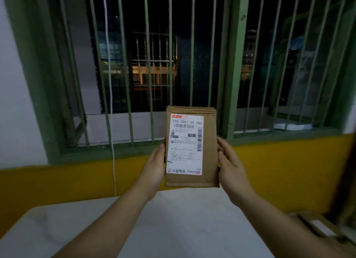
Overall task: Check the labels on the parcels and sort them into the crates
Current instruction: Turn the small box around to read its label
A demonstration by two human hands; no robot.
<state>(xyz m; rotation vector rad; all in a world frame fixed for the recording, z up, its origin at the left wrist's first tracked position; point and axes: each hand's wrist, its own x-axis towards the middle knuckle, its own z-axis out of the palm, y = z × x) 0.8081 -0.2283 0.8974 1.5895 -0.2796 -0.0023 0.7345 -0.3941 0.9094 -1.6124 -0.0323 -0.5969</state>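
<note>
Both hands grip one flat brown kraft-paper parcel (192,148), held upright in the centre of the frame, above the far edge of the table: the left hand (154,167) clasps its left edge with the thumb lying along the front, and the right hand (230,165) clasps its right edge, thumb on the front and fingers hidden behind. The parcel looks like a padded paper mailer, matte and slightly creased, with a folded, ribbed band across its top. A white rectangular shipping label (184,144), smooth and faintly glossy, covers most of the front; it carries a red strip at its top, barcodes, and the bold line "948 C507-00 056". The label faces the camera squarely, so the step in hand appears to be the check itself, with the sorting of this parcel not yet done. No crate is in view, so how many parcels are already sorted cannot be told. Below the arms lies a pale, smooth white table top (57,225). At the lower right corner of the frame sits another brown cardboard package (317,225) with a white label, seemingly awaiting its turn. Behind, a yellow painted wall band (67,180) runs under a window with green metal bars (146,65), dark outside.
</note>
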